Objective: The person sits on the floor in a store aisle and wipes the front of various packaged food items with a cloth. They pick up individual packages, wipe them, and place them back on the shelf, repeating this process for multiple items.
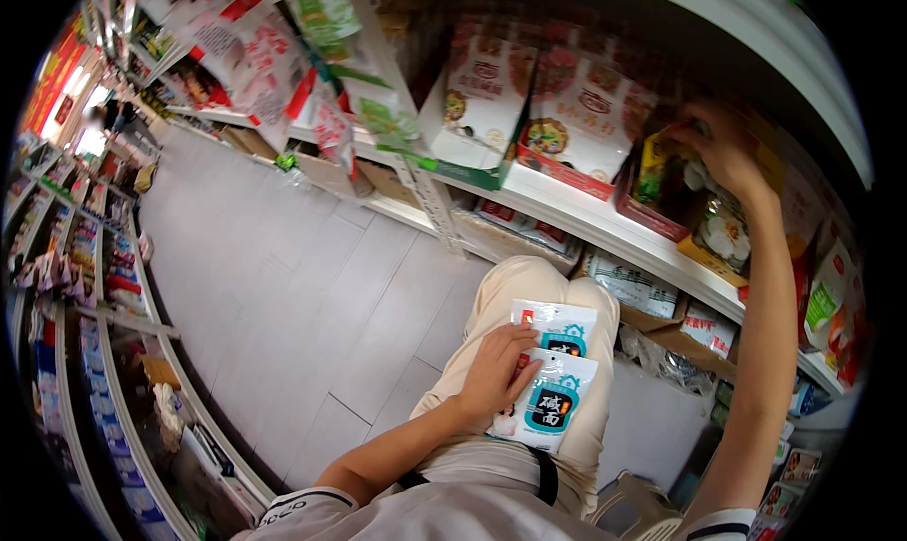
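Note:
On my lap lie two overlapping white-and-teal printed packets (pixel 549 413). My left hand (pixel 499 367) rests on them, its fingers over the upper one and its thumb across the lower one, steadying both against my thighs. My right hand (pixel 719 148) reaches into the shelf, fingers bent at the top of a yellow packet (pixel 653 169). That packet stands in a dark red display box (pixel 650 215); whether the fingers pinch it is blurred. Under my right wrist, a yellow display box (pixel 708 263) holds clear packets with pale contents.
White packets (pixel 588 116) stand in display boxes along the shelf (pixel 560 190). Below are cartons of bagged goods (pixel 631 286). Hanging packets (pixel 262 59) crowd the upper left. A beige plastic stool (pixel 634 505) is beside me. Across the aisle runs another shelf (pixel 127 321); people (pixel 124 119) stand far off.

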The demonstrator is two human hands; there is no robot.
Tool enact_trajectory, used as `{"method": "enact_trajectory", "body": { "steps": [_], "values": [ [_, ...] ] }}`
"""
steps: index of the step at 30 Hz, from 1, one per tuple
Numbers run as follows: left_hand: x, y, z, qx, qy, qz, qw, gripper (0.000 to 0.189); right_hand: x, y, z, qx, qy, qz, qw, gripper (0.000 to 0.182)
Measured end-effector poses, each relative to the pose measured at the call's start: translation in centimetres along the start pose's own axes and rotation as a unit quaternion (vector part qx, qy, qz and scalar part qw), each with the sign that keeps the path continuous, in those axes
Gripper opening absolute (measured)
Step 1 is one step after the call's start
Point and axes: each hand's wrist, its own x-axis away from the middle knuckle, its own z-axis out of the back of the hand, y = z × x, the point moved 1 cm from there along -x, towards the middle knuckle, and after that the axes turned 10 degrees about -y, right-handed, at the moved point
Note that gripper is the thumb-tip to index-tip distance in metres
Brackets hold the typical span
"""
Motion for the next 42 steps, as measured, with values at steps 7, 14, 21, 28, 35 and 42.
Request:
{"method": "enact_trajectory", "body": {
  "steps": [7,14,21,28,35,42],
  "values": [
    [0.3,-0.1,0.4,0.023,0.007,-0.002,1.0,0.03,2.8,0.4,-0.2,-0.044,0.154,0.116,0.98,0.015],
    [1.8,1.4,3.1,0.072,0.057,0.047,0.995,0.042,10.4,-8.0,4.6,0.157,0.168,0.158,0.96,0.036],
    [2.9,8.5,9.1,0.42,-0.112,0.08,0.897,0.091,15.3,-24.6,4.6,-0.123,0.053,0.079,0.988,0.008],
    [8.8,8.9,5.0,0.666,-0.13,0.237,0.696,0.073,11.6,-25.1,-7.4,-0.163,-0.208,0.182,0.947,0.016],
    [10.2,6.7,4.0,0.777,-0.03,0.344,0.527,0.051,12.2,-25.6,-10.3,-0.314,-0.102,0.095,0.939,0.024],
    [10.5,5.8,3.0,0.774,0.023,0.367,0.515,0.058,20.7,-27.2,-12.2,-0.34,-0.194,0.214,0.895,0.035]
  ]
}}
